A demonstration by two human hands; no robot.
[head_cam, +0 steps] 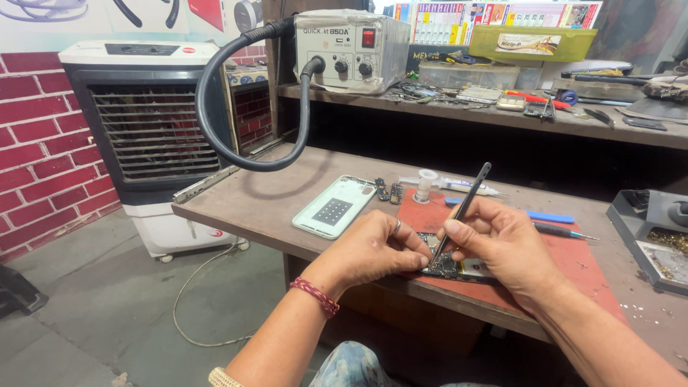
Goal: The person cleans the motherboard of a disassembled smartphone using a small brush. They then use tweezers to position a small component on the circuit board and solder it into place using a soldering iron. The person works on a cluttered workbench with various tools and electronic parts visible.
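Right now the right hand point(505, 247) has its fingers clamped on a slim black tool point(462, 208), held like a pen, tip down on the circuit board point(444, 265). The left hand point(376, 251) sits at nine o'clock of the board, fingers closed together and pinning its edge flat; a ring shows on one finger, a red thread band at the wrist. The board lies at the near edge of a red mat point(573, 261), almost hidden under both hands.

Doing this well, I'd judge, means a light touch: keep the tip low and steady, let the left hand take all the bracing, and pry only where the tip has a clear seat, since those tiny parts look brittle.

Out from there: the mat looks matte and rubbery. At ten o'clock lies a pale green phone shell point(335, 206), smooth, rounded corners. At twelve o'clock, a small syringe point(462, 186) and a blue tool point(548, 216). The counter point(265, 197) is worn brown wood. Far at eleven o'clock, a boxy grey hot-air station point(344, 50) trails a ribbed black hose point(208, 115).
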